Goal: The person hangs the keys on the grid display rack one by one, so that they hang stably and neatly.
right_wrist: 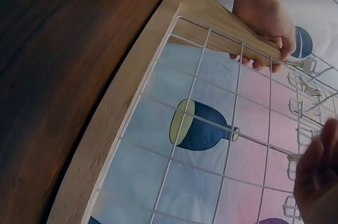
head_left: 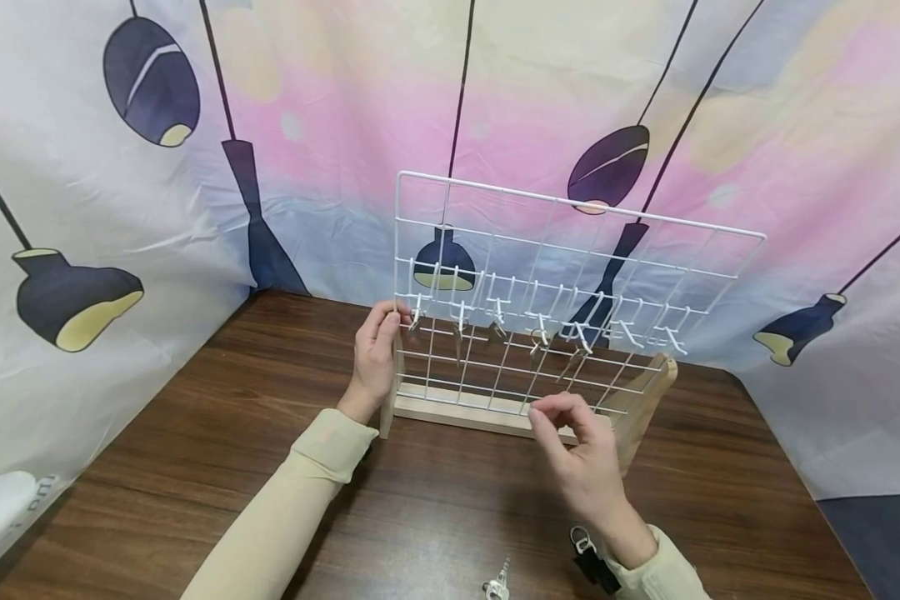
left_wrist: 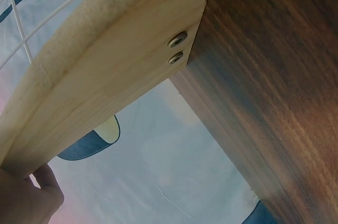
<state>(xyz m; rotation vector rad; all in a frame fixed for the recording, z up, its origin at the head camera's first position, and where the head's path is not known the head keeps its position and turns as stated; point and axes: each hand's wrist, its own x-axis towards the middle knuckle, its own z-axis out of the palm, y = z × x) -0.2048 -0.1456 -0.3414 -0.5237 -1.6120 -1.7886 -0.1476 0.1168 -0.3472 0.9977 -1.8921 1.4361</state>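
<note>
A white wire grid rack [head_left: 581, 200] stands on the table in a pale wooden stand. My left hand [head_left: 375, 354] grips the stand's left side panel [left_wrist: 105, 60] near its top, with the thumb in front and fingers behind. Several keys [head_left: 461, 329] hang from the row of white hooks [head_left: 626, 335] across the grid; the two rightmost hooks hold none. My right hand [head_left: 581, 458] is in front of the rack's lower right, fingers loosely bent and the thumb near the index finger. No object shows between them.
On the brown wooden table [head_left: 435, 500], a loose silver key [head_left: 497, 589] lies near the front edge. A black item with a metal ring [head_left: 594, 567] lies beside the right wrist, partly covered. Behind the rack hangs a lamp-patterned cloth [head_left: 330, 125]. Something white [head_left: 3, 517] is at far left.
</note>
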